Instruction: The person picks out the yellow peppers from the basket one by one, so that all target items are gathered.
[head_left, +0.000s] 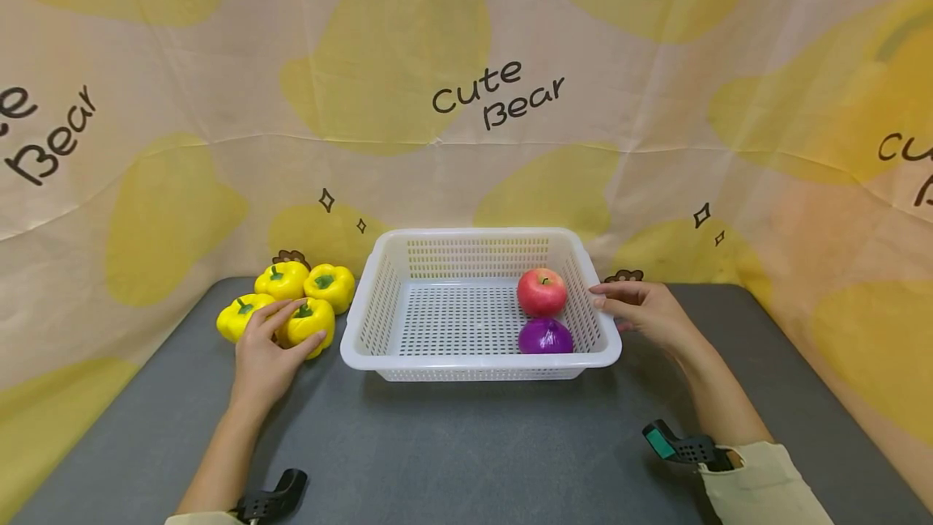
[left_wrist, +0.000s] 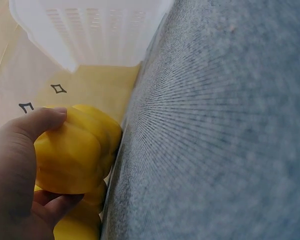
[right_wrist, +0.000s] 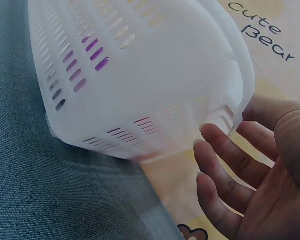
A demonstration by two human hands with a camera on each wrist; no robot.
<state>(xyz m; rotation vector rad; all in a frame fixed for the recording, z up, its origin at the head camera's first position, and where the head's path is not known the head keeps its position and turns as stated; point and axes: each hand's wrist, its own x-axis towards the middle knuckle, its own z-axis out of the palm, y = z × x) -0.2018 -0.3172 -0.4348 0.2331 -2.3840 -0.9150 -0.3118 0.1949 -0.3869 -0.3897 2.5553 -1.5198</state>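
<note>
A white plastic basket (head_left: 466, 373) with slotted walls stands on the table. Inside it, at the right, a red apple (head_left: 542, 292) lies behind a purple onion (head_left: 546, 337). To the left of the basket, several yellow bell peppers sit close together. My left hand (head_left: 266, 359) holds the nearest right bell pepper (head_left: 315, 326), thumb on one side and fingers on the other; the left wrist view shows this bell pepper (left_wrist: 70, 160) between them. At the basket's right end, my right hand (head_left: 649, 316) grips the rim (right_wrist: 242, 65) with thumb and fingertips.
Two bell peppers stand at the back of the group, one of them (head_left: 330, 287) close to the basket's left wall. Another bell pepper (head_left: 239, 317) lies left of the held one. A printed cloth (head_left: 452, 185) hangs behind the grey table (head_left: 466, 452).
</note>
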